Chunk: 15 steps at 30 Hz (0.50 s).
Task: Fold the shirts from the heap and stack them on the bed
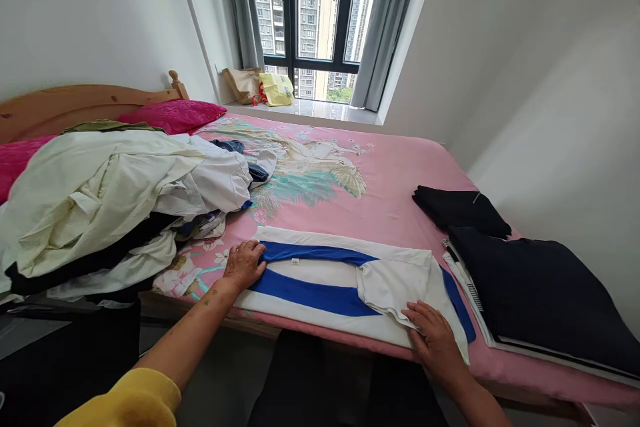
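Observation:
A white shirt with blue panels [320, 301] lies folded lengthwise along the bed's near edge, one short white sleeve [395, 282] laid across its right part. My left hand [245, 264] rests on the shirt's left end, palm down with the fingers stretched out. At the right, my right hand [429, 330] lies on the sleeve's lower edge, its fingers extended over the white fabric and nothing lifted. A small white label [295, 262] shows on the blue strip near the left end.
A heap of loose clothes [115, 193] covers the bed's left side, before pink pillows [175, 116]. Folded dark garments [545, 293] are stacked at the right, with a smaller folded black garment [457, 209] behind. Paper bags [277, 89] stand on the windowsill.

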Each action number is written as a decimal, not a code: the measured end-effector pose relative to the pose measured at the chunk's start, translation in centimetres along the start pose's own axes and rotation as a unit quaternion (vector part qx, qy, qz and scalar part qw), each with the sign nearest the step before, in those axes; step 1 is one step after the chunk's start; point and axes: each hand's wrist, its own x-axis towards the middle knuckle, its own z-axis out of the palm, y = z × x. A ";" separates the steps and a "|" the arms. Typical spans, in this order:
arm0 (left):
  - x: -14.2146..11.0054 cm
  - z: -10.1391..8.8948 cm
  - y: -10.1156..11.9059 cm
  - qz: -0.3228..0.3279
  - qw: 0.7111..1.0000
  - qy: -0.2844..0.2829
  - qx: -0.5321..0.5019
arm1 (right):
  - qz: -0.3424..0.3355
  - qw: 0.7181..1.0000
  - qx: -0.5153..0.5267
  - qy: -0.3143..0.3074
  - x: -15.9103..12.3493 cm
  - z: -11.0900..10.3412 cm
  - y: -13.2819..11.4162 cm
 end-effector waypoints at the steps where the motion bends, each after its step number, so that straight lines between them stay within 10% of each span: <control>1: 0.3 -0.2 0.0 0.019 1.000 -0.004 -0.004 | 0.002 1.000 0.002 0.003 0.0 0.0 0.0; 15: -1.7 -0.1 -1.6 0.035 0.999 0.007 -0.017 | 0.042 0.998 0.034 -0.021 0.8 -1.8 -1.6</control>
